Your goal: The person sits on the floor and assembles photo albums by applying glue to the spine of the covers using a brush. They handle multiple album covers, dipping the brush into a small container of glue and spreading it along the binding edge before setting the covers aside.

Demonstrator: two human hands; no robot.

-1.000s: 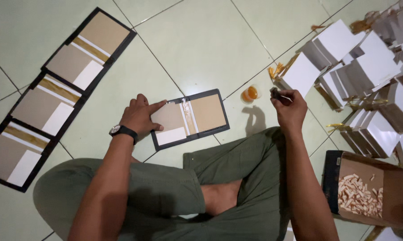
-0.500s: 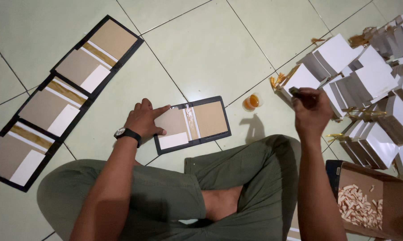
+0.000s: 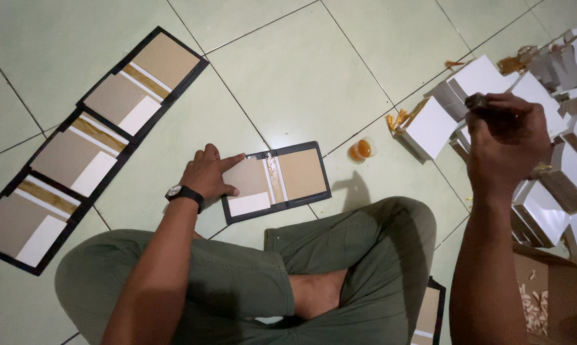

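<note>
An open book cover (image 3: 277,181) lies flat on the tiled floor in front of my crossed legs, black at the edges with brown and white panels inside. My left hand (image 3: 210,172), with a black wristwatch, presses flat on its left panel. My right hand (image 3: 504,137) is raised at the right, closed around a small dark tool (image 3: 475,101) whose tip shows above the fingers. A small round pot of orange glue (image 3: 361,150) sits on the floor between the cover and the right hand.
Three finished open covers (image 3: 93,139) lie in a diagonal row at the left. Several white page blocks (image 3: 544,128) are stacked at the right. A cardboard box (image 3: 550,300) of small pale pieces sits at the lower right. Another cover (image 3: 427,313) peeks out by my right knee.
My right hand has lifted away from the floor near the glue pot and moved right and up toward the camera. The left hand stays on the cover.
</note>
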